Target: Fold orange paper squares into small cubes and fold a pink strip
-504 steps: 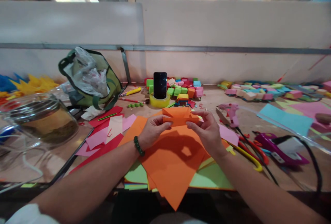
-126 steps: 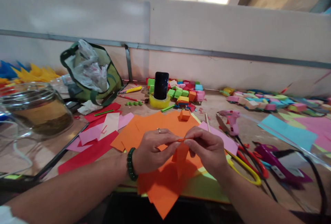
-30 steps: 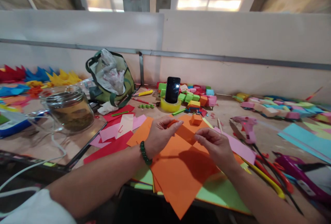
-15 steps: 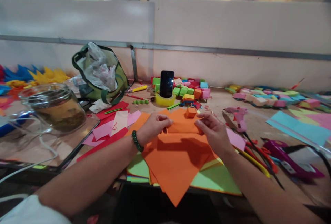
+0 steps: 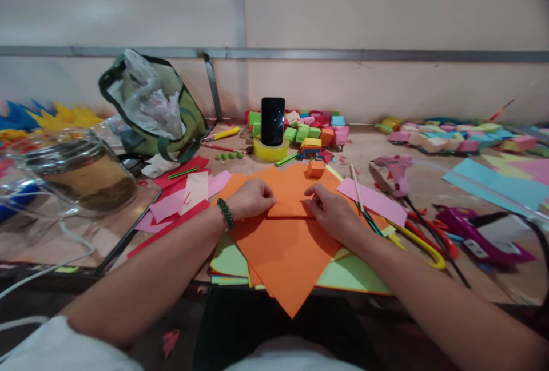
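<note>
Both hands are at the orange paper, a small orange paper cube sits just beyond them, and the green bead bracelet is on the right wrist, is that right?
Not quite: in the head view, the green bead bracelet is on the left wrist. The left hand and right hand are at the orange paper, with the small orange paper cube just beyond.

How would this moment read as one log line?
left hand: at left end of folded paper | right hand: at its right end | beneath: orange sheets | behind: orange box | to right: glue gun
</note>
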Demonstrator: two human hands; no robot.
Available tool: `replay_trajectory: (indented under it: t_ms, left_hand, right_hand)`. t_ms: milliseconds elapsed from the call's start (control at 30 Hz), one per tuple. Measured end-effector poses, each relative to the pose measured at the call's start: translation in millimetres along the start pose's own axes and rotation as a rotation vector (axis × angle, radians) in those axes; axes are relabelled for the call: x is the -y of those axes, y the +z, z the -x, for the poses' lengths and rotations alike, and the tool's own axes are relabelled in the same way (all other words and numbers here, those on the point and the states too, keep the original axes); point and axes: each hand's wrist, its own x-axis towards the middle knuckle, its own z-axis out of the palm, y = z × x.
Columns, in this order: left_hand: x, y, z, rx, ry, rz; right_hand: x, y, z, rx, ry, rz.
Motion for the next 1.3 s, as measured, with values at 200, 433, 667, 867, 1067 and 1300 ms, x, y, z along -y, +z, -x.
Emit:
replay_trajectory:
  t_ms: [200,433,667,867,1067,1300]
  left_hand:
    - [1,6.7,3,-0.117,0.085,-0.208]
    - [1,16.6,5,-0.069,0.653,-0.519]
    - [-2,19.8,11,-0.090,0.727,-0.791]
    - [1,16.1,15,-0.032,0.670,-0.569]
    - [8,10.4,30,-0.020,0.739,-0.502]
    - [10,1.3,39,0.027,0.726,-0.437]
  right_hand:
    - [6,1,2,0.034,0.017,0.123]
    - [10,0,4,0.055,-0.013,0.225]
    - [9,-1,3,0.074,-0.003,0.270]
    - [8,0,4,0.078,0.015,0.311]
    - [17,-13,-2,0.156,0.015,0.309]
    - [26,-24,-18,0.357,0.054,0.334]
